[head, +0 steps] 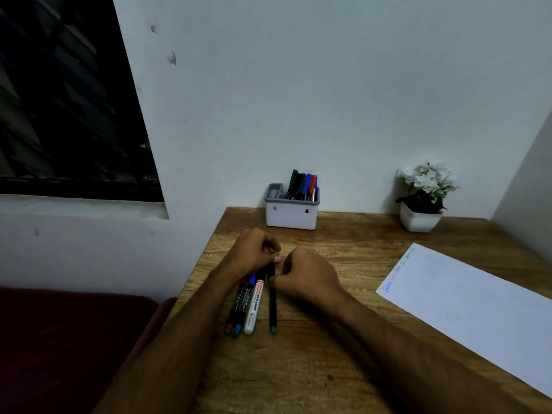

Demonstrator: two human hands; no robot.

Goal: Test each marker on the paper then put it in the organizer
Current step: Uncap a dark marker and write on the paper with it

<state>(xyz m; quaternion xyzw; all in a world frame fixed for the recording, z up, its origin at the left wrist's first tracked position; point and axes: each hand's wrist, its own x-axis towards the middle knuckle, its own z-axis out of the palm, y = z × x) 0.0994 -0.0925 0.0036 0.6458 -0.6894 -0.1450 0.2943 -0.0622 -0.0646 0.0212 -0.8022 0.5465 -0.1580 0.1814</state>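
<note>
Several markers lie side by side on the wooden desk near its left edge: two dark ones [239,306], a white whiteboard marker [254,307] and a black marker with a green end [272,306]. My left hand [254,252] rests curled over their far ends. My right hand [307,274] pinches the upper part of the black marker, which still lies on the desk. The white organizer [291,215] stands at the back against the wall with several markers [301,185] upright in its right compartment. The white paper [466,303] lies at the right, with coloured scribbles along its left end.
A small white pot with white flowers [424,195] stands at the back right corner. The desk's left edge runs close to the markers, with a dark red seat [74,339] below it. A dark window fills the upper left.
</note>
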